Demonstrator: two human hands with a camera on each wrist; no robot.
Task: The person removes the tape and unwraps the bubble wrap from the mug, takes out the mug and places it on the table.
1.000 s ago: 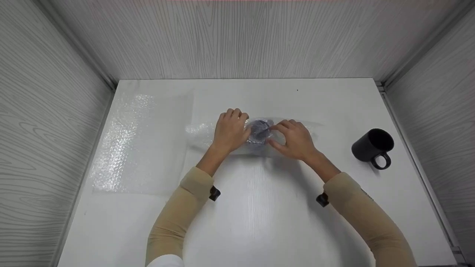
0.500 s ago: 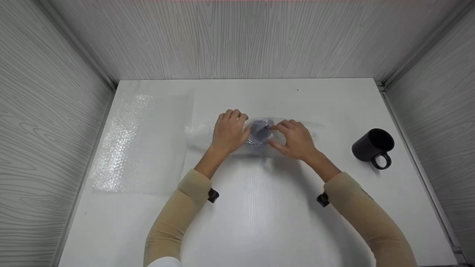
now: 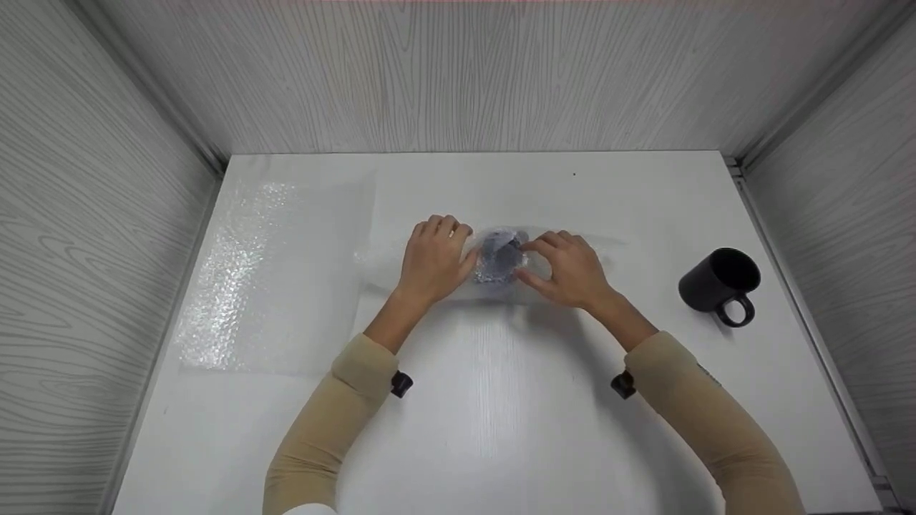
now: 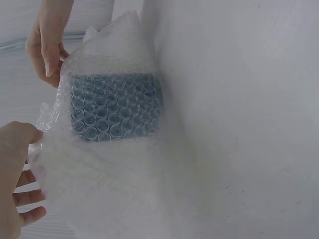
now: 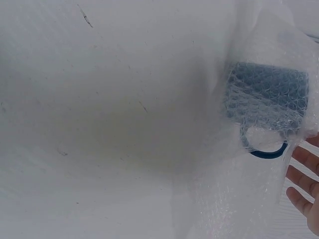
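Note:
A dark mug [image 4: 117, 107] stands inside bubble wrap [image 4: 99, 174] in the left wrist view. Its handle [image 5: 269, 153] shows in the right wrist view. From the head, the wrap runs sideways beneath both hands, and a fold of it lies over part of the mug's mouth. At the mug's left side is my left hand [image 3: 435, 259], its fingers spread and its thumb against the edge of the wrap. On the right, my right hand [image 3: 569, 268] holds the wrap at the mug's rim between thumb and index finger; the exact contact is partly hidden.
A second, unwrapped black mug [image 3: 705, 279] lies tilted at the right of the white table [image 3: 472, 415], handle toward the front. A flat bubble wrap sheet [image 3: 286, 286] covers the table's left part. Grey wood-grain walls [image 3: 458, 79] enclose the back and sides.
My left hand has shifted slightly left and toward me, away from the mug's rim. A fold of wrap now shows over the mug's mouth. My right hand has stayed in place.

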